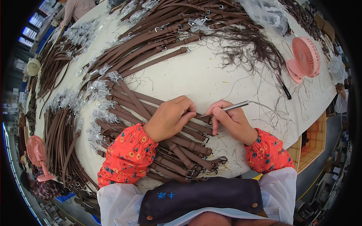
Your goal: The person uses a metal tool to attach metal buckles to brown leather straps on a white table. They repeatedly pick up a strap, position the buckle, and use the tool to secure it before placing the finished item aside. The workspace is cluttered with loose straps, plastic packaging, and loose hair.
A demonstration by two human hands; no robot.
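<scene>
My left hand (pixel 171 116) presses down on a brown leather strap (pixel 196 119) that lies on top of a pile of brown straps (pixel 177 150) in front of me. My right hand (pixel 230 119) grips a thin metal pen-like tool (pixel 235 106), its tip touching the strap's end right beside my left fingers. A thin wire runs from the tool's back end to the right across the white table (pixel 211 75). Both forearms wear red flowered sleeves.
More brown straps with plastic-wrapped buckles (pixel 151 34) lie at the far side and in piles at the left (pixel 60 139). A heap of dark loose threads (pixel 249 47) and a pink fan (pixel 305 58) stand at the right. Another pink fan (pixel 36 152) stands lower left. A person (pixel 77 9) stands far left.
</scene>
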